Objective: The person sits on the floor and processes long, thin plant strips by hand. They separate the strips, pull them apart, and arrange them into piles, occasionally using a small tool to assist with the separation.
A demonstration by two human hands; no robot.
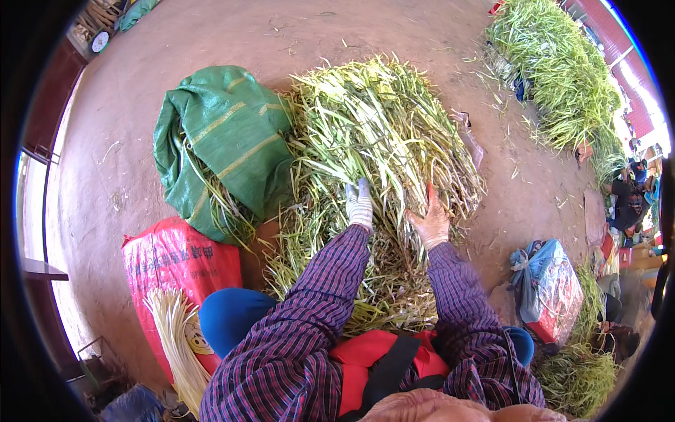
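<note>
A large heap of long green and yellowish leafy stalks (369, 126) lies on the floor in front of me. My left hand (360, 204), in a pale knitted glove, reaches into the heap's near side, fingers pointing away from me. To its right, my bare right hand (432, 219) touches the pale stalk ends with thumb and fingers spread. Whether either hand grips any stalks cannot be told. Shorter leaf scraps (401, 295) lie between my forearms and below them. A bundle of peeled pale stalks (176, 343) rests on a red plastic sack (158, 253) at the lower left.
A green woven sack (227, 142) with stalks poking out stands left of the heap. At right are a tied plastic bag (551, 290) and a smaller green pile (577, 377). A long green heap (553, 79) lies upper right, with people near the right edge. A dial scale (99, 41) is upper left.
</note>
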